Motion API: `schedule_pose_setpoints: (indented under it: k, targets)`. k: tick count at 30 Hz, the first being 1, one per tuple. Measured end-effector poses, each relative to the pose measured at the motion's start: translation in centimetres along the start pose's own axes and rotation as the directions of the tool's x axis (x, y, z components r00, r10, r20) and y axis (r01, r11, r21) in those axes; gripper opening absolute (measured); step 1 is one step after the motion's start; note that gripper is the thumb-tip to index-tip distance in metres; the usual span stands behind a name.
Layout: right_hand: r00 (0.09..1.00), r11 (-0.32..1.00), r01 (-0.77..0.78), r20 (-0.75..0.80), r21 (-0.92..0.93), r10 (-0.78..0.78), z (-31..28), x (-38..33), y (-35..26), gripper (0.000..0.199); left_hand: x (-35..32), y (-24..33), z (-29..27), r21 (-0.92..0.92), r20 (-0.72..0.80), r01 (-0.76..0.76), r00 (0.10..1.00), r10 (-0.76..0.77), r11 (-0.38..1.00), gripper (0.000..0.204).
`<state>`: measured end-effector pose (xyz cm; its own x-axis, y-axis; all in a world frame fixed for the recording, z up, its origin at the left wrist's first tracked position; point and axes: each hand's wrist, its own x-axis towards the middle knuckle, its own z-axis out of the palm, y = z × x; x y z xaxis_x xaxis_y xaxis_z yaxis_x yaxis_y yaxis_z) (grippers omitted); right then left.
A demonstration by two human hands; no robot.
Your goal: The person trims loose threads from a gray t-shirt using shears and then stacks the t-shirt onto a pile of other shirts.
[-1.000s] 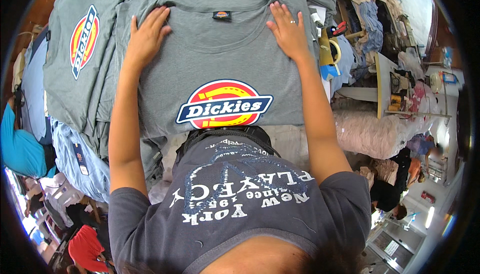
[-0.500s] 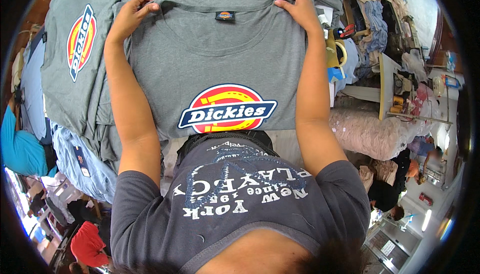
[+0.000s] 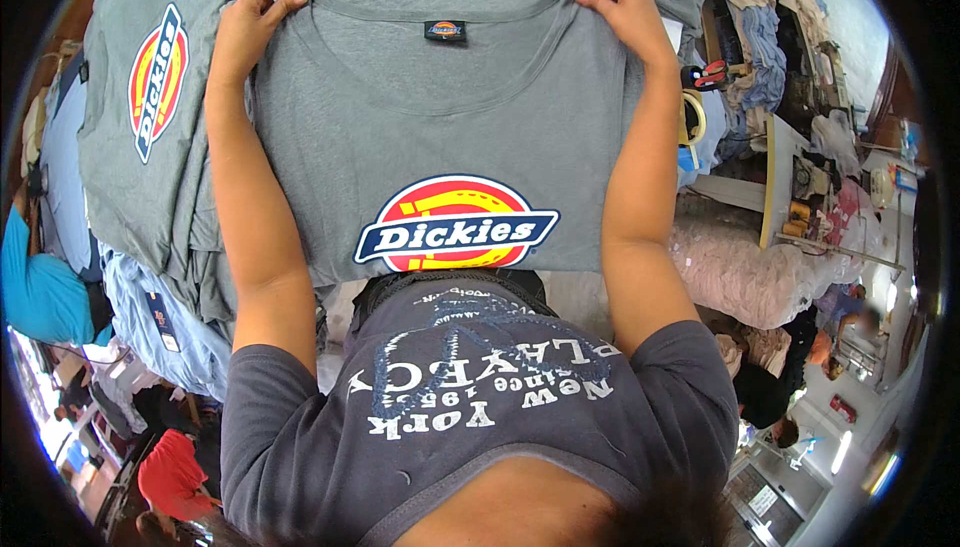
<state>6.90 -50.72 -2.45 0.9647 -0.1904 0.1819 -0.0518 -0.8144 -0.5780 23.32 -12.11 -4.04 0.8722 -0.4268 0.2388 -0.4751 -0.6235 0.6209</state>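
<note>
A grey T-shirt (image 3: 320,162) lies spread in front of me, its wide round neckline at the far end and its hem near my waist. My left hand (image 3: 252,25) pinches the fabric at the left shoulder, beside the neckline. At the opposite shoulder my right hand (image 3: 632,25) pinches the cloth between thumb and fingers. A small dark neck label (image 3: 445,32) shows inside the back collar. On the chest is a large red, yellow and blue printed logo (image 3: 457,227). The neckline is stretched wide between the two hands.
More grey T-shirts (image 3: 125,62) with the same print lie at the left and beneath. Light blue garments (image 3: 165,317) hang at the lower left. On the right are a tape roll (image 3: 692,117), piled clothes (image 3: 760,37) and plastic-wrapped pink bundles (image 3: 735,272). Other people are at both sides.
My right hand has moved outward to the right, and my left hand slightly left. The neckline between them is now wider and tauter.
</note>
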Motion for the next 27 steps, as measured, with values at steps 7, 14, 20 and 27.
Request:
schedule_pose_setpoints:
  k: [7, 14, 20, 27]
  targets:
    - [0.962, 0.983, -0.001, -0.27, -0.182, -0.049, 2.2, 0.4, 0.7, 0.024, -0.2, -0.3, 1.0, -0.056, -0.086, 0.015, 0.996, -0.02, 0.998, 0.028]
    - [0.99, 0.995, 0.093, -0.107, 0.024, -0.09, 1.7, 0.7, 0.2, 0.025, 0.0, -0.6, 0.2, -0.246, -0.106, -0.065, 0.994, 0.039, 0.967, 0.028]
    - [0.893, 0.947, 0.066, -0.404, -0.316, -0.197, 4.1, 0.8, 0.0, 0.026, 0.2, -0.9, 2.5, 0.276, -0.332, 0.156, 0.941, -0.058, 0.949, 0.053]
    - [0.937, 0.94, 0.009, -0.326, -0.34, -0.127, 4.5, 1.2, 0.7, 0.03, 0.7, -1.2, 3.3, 0.451, -0.314, 0.185, 0.949, -0.039, 0.873, 0.054]
